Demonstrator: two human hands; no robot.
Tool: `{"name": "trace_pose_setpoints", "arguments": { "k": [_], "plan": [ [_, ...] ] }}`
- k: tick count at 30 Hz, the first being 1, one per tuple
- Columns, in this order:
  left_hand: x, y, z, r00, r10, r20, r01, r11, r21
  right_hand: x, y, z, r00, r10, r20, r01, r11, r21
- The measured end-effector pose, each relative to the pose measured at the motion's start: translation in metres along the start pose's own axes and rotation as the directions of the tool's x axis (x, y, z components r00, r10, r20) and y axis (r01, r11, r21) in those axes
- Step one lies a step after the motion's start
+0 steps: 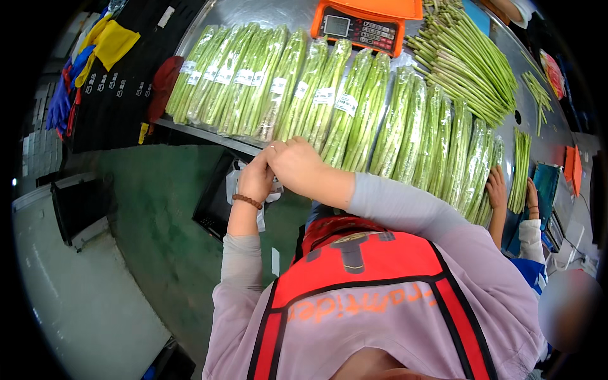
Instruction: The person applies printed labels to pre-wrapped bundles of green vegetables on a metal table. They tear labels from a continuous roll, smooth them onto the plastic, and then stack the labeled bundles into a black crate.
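Note:
My left hand (255, 178), with a brown bead bracelet at the wrist, is at the table's near edge. My right hand (297, 166) meets it there, fingers bent and the fingertips of both close together. They are just below the lower ends of bagged asparagus bundles (275, 102). Whether anything is pinched between the fingers is hidden. The clear bags lie side by side in a long row; several at the left bear white printed labels (324, 96), while those at the right, such as one bag (401, 118), show none.
Behind the row are an orange digital scale (358, 28) and a heap of loose asparagus (465, 61). At right, a co-worker's hands (496, 187) flank an unbagged bundle (517, 171). A black crate (209, 216) with white plastic is below the metal table (213, 137). Gloves (59, 107) hang far left.

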State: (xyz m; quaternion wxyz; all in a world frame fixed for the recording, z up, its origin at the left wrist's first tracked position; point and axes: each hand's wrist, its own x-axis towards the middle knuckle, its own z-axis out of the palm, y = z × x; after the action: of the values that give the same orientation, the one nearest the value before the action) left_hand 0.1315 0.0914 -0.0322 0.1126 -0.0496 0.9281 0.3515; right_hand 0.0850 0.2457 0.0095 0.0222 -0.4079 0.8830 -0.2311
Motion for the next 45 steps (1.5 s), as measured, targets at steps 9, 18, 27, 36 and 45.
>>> {"name": "trace_pose_setpoints", "arguments": {
  "k": [9,18,27,36,45],
  "plan": [
    [0.003,0.011,-0.020,0.963,0.255,-0.082,-0.246,0.963,0.107,-0.068,0.041,-0.025,0.977,0.172,-0.126,-0.111,0.914,0.390],
    [-0.004,0.022,0.002,0.984,0.028,-0.177,-0.027,1.000,0.009,-0.069,0.057,-0.012,0.899,0.437,0.043,-0.369,0.699,0.612],
    [0.003,0.035,0.027,0.946,0.035,-0.321,-0.030,0.999,0.020,-0.059,0.059,-0.017,0.878,0.477,0.048,-0.419,0.716,0.558],
    [0.008,0.024,0.038,0.898,0.061,-0.436,-0.064,0.998,0.006,-0.068,0.050,-0.029,0.858,0.505,-0.089,-0.406,0.775,0.484],
    [0.017,0.020,0.026,0.892,-0.080,-0.445,0.074,0.997,-0.031,-0.105,0.136,-0.063,0.709,0.705,-0.003,-0.364,0.370,0.855]
  ]
}}
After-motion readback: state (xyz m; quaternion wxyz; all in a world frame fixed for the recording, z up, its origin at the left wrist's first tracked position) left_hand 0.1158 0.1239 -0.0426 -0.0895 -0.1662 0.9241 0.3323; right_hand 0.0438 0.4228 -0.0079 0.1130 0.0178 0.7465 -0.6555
